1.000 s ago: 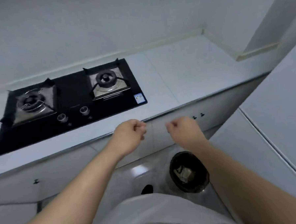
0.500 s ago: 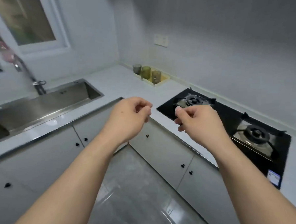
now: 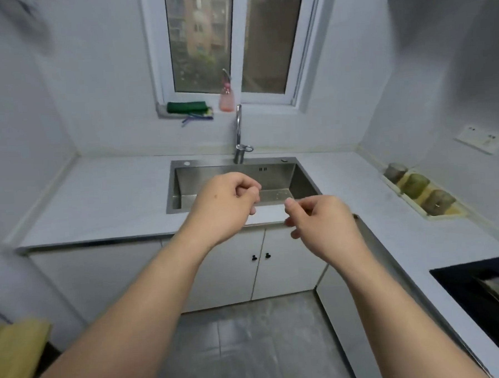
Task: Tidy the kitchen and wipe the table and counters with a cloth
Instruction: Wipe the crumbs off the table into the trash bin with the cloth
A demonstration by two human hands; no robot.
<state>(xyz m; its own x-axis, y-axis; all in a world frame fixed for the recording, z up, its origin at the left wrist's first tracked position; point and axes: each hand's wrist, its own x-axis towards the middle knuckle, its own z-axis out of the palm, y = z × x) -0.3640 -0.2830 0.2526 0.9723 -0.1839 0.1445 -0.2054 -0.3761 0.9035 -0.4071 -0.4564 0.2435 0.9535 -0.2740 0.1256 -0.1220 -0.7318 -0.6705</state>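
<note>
My left hand (image 3: pixel 227 206) is held up in front of the steel sink (image 3: pixel 184 189), its fingers curled into the palm and holding nothing. Just to its right, my right hand (image 3: pixel 321 224) hovers over the counter's front edge with loosely bent fingers, also holding nothing. A folded green cloth (image 3: pixel 186 107) lies on the window sill behind the sink, far from both hands. The white counter (image 3: pixel 107 199) runs left of the sink and wraps along the right wall.
A pink bottle (image 3: pixel 227 99) stands on the sill beside the tap (image 3: pixel 239 131). A tray of three jars (image 3: pixel 416 186) sits against the right wall. The black hob (image 3: pixel 484 289) is at lower right. Something yellow (image 3: pixel 14 354) shows at lower left. White cupboard doors (image 3: pixel 287 262) are below.
My view has swung left from the hob to face the sink and window. Both hands stay raised close together; the right hand's fingers have loosened.
</note>
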